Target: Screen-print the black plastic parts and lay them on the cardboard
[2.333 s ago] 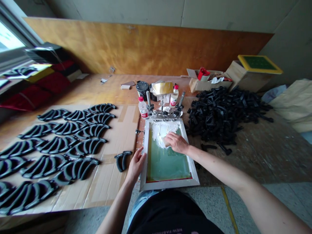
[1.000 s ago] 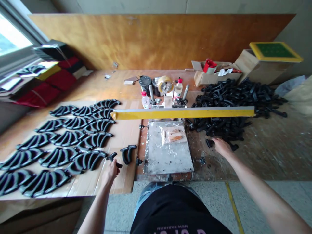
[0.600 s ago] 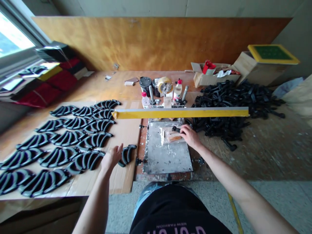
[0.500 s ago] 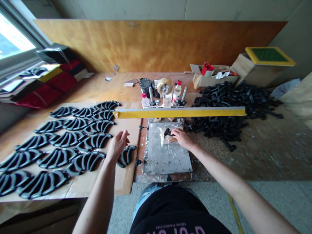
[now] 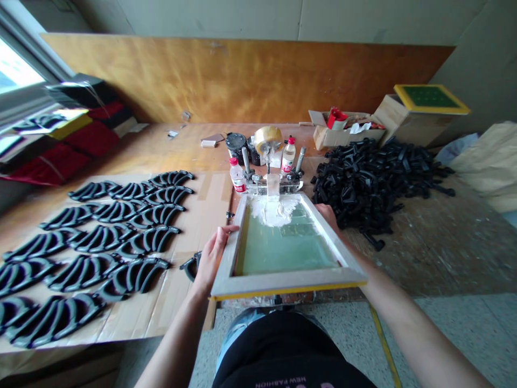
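A framed screen [image 5: 288, 279] with a green see-through mesh lies lowered over the metal plate, and white paste is smeared at its far end. My left hand [image 5: 216, 250] is at the frame's left edge, its fingers on the rim. On the right, my right hand [image 5: 328, 216] is by the frame's right side, partly hidden behind it, so its fingers cannot be made out. Curved black parts [image 5: 97, 237] lie in rows on cardboard at the left. A heap of black parts [image 5: 363, 180] sits at the right.
Behind the screen stand a clamp stand with a tape roll [image 5: 268, 138], bottles with red caps [image 5: 288, 156] and a dark tub [image 5: 235, 145]. Cardboard boxes [image 5: 347, 129] are at the back right, and stacked red and black bundles [image 5: 76, 145] at the back left.
The framed screen has come down from its raised, edge-on position and now covers the plate and the black part there. My left hand has moved right to its edge; my right hand is beside it.
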The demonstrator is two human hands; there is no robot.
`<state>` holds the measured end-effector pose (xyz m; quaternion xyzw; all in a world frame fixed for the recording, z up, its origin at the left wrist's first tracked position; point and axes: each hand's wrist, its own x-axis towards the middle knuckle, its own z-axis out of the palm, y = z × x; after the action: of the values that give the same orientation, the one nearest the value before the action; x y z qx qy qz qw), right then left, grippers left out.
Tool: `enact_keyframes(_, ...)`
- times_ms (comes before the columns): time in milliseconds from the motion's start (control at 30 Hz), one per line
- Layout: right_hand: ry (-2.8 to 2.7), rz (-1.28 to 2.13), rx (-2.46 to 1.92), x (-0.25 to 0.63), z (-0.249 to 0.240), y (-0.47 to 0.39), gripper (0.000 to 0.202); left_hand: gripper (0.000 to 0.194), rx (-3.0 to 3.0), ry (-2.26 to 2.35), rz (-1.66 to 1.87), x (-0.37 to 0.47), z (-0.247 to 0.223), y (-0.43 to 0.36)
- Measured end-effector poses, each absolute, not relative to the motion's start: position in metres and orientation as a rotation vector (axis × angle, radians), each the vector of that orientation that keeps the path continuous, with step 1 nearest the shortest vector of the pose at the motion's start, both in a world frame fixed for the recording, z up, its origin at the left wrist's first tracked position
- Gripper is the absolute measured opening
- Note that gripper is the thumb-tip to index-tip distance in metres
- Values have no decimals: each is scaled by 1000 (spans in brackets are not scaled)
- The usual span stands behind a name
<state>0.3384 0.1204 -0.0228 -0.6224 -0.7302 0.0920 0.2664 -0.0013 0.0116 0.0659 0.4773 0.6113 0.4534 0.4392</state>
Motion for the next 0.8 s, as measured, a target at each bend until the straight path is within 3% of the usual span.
enact_keyframes(200,-2112,69,-1392,279,18,166,59,81,1096,1541,898,-2,-19,-9)
enact_keyframes(400,-2528,116,-1466,226,14,165,11,71,1112,1657,795,-1,-45,-4)
enact_keyframes(667,-2830,207,-834,263,11,104,15,64,1114,1654,856,-1,-49,-7)
enact_keyframes(800,-2752,286,-887,265,17,112,13,66,1055,1627,889,1,-40,-7)
